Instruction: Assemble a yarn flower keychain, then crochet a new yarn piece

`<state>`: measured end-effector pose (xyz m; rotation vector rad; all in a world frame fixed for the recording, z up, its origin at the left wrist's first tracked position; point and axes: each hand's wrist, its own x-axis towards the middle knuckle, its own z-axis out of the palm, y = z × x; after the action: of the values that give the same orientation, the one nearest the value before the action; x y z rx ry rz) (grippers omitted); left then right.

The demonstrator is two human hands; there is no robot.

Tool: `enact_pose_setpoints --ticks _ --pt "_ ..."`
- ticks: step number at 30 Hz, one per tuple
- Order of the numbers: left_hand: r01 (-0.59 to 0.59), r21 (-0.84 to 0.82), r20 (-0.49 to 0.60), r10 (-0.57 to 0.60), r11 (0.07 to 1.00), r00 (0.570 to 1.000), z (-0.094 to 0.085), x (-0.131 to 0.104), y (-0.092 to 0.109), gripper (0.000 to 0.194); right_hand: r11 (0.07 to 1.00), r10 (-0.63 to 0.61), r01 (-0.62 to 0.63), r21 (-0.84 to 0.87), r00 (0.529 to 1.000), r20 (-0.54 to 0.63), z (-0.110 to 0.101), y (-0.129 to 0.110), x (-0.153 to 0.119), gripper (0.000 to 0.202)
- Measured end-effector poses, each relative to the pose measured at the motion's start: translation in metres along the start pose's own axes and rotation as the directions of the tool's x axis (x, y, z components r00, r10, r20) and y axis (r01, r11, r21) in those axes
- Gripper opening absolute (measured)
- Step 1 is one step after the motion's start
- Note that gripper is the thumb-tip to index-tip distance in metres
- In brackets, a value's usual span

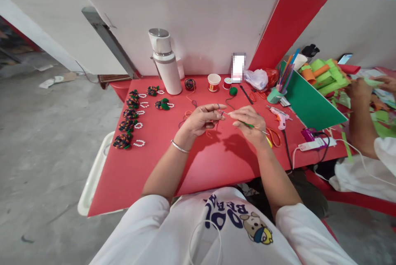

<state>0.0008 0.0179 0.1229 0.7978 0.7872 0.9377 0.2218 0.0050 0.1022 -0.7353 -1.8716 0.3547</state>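
My left hand (204, 120) is over the middle of the red table, its fingers pinched on multicoloured yarn (221, 112). Close by on the right, my right hand (250, 124) grips a crochet hook (246, 124) with a green handle, its thin metal tip touching the yarn at the left fingertips. Loose orange and purple strands trail on the table beneath my left hand. Behind the hands lies a dark multicoloured yarn ball (189, 84). A small green ball of yarn (233, 91) rests farther right.
Several crocheted pieces with white beads (123, 140) line the left of the red table (145, 174). A white flask (168, 71), paper cup (213, 82) and phone (238, 67) stand behind. Right are a pink glue gun (280, 116), scissors (274, 136), pen cup (275, 95) and another person's hands (360, 92).
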Motion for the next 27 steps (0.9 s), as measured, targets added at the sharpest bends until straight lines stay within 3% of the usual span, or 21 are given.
enact_pose_setpoints --ticks 6,8,11,14,17,23,27 --pt "-0.269 0.078 -0.112 0.277 0.96 0.954 0.013 0.004 -0.016 0.05 0.964 -0.073 0.052 -0.259 0.995 -0.073 0.021 -0.01 -0.007 0.019" --pt "-0.253 0.019 -0.131 0.253 0.967 0.958 0.015 0.005 -0.019 0.052 0.93 -0.142 0.085 -0.358 0.98 -0.136 0.031 -0.01 -0.012 0.02" --pt "-0.119 -0.107 -0.089 0.11 0.987 0.99 0.013 0.005 -0.018 0.053 0.896 -0.188 0.086 -0.436 0.962 -0.197 0.041 -0.005 -0.018 0.019" --pt "-0.007 -0.154 -0.01 0.006 0.988 1.0 0.006 0.005 -0.012 0.049 0.919 -0.192 0.117 -0.378 0.967 -0.169 0.038 0.0 -0.019 0.022" --pt "0.058 -0.127 0.06 -0.051 0.99 0.997 -0.001 0.004 -0.006 0.045 0.965 -0.176 0.154 -0.212 0.98 -0.09 0.023 0.003 -0.013 0.023" --pt "0.088 -0.052 0.073 -0.084 0.995 0.994 -0.009 0.004 -0.001 0.044 0.998 -0.062 0.065 -0.028 0.993 0.099 -0.007 0.007 0.0 0.025" --pt "0.093 -0.013 0.08 -0.092 0.996 0.993 -0.011 0.006 -0.001 0.039 0.998 -0.066 0.062 0.031 0.987 0.146 -0.017 0.007 0.004 0.022"
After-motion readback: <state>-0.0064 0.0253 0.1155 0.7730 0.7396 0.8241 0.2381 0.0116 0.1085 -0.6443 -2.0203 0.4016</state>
